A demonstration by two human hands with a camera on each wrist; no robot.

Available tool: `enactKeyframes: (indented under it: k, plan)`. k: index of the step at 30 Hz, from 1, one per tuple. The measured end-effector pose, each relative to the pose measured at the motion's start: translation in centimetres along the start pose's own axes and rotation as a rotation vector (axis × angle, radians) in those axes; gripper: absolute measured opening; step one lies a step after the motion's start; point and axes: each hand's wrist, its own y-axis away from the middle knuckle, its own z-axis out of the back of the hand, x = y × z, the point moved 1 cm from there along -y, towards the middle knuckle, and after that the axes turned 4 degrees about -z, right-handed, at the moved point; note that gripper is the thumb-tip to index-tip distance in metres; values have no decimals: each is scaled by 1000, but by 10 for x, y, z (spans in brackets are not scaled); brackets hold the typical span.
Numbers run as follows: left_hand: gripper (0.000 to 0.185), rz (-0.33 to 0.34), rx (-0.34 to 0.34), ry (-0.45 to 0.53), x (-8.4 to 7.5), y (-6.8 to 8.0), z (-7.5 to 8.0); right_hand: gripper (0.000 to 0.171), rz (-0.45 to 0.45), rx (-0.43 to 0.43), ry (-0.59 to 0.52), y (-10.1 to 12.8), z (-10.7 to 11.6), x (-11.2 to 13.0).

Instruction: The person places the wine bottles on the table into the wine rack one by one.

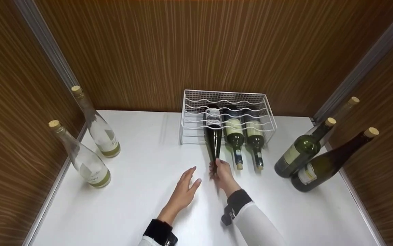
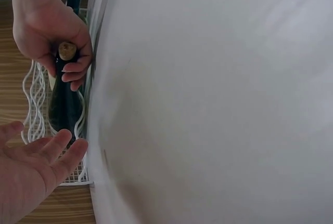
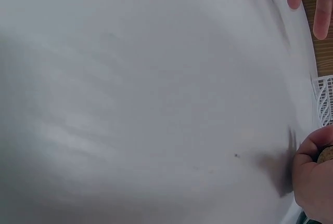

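Observation:
My right hand [image 1: 223, 172] grips the neck of a dark green wine bottle [image 1: 213, 136], whose body lies inside the white wire rack [image 1: 189, 140]. Its cork [image 2: 67, 51] pokes out of the fist in the left wrist view. To its right, two more green bottles lie in the rack, a nearer one [image 1: 234, 138] and an outer one [image 1: 255, 139], necks toward me. My left hand [image 1: 183, 191] hovers over the white table, fingers extended and thumb apart, holding nothing. In the left wrist view the left fingers [image 2: 62, 156] overlap the rack's end.
Two clear bottles, one behind [image 1: 102, 135] and one in front [image 1: 89, 167], stand on the left. At right stand a green bottle [image 1: 297, 153], a dark brown bottle [image 1: 326, 167] and a clear one [image 1: 340, 111] behind them. Wood-grain panels [image 1: 148, 51] enclose the white table [image 1: 131, 212].

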Motion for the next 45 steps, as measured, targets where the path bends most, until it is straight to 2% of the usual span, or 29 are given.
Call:
enactKeyframes:
  k: [10, 15, 23, 36, 39, 45]
  plan:
    - [60, 1, -16, -20, -1, 1, 1, 36, -1, -4, -16, -2, -5, 3]
    - [60, -5, -9, -17, -1, 3, 1, 39, 14, 7, 39, -1, -4, 2]
    - [57, -39, -34, -12, 1, 3, 0, 37, 11, 16, 34, -4, -4, 0]
    - [59, 9, -19, 3, 1, 5, 5, 34, 50, 53, 21, -5, -2, 0]
    - [63, 12, -28, -7, 3, 7, 8, 37, 44, 51, 63, -4, 0, 2]
    - [64, 33, -52, -13, 9, 10, 17, 57, 39, 69, 245, 3, 4, 9]
